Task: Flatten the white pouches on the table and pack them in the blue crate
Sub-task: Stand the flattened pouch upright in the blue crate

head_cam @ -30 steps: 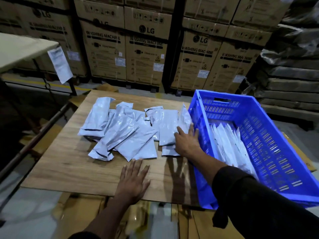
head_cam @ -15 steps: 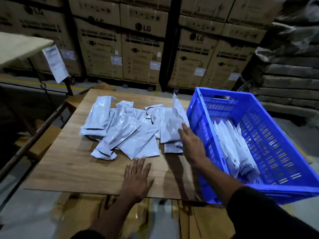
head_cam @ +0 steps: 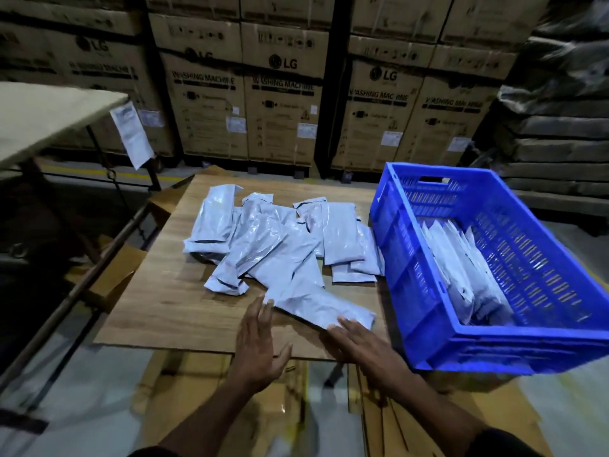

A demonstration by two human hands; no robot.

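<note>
Head view: left hand [head_cam: 255, 341] and right hand [head_cam: 362, 344] flat-fingered at pouch [head_cam: 321, 306].

White pouches [head_cam: 283, 249], blue crate [head_cam: 400, 258]

Near-left table [head_cam: 155, 311] corner bare; pouch pile [head_cam: 280, 245] fills the middle, blue crate [head_cam: 412, 301] walls off right edge.

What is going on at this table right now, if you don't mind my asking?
A person is sorting white pouches. One pouch lies apart at the near edge of the wooden table, with the left hand at one end and the right hand at the other, fingers straight. A loose pile waits behind it. The blue crate already holds several pouches standing on edge.
</note>
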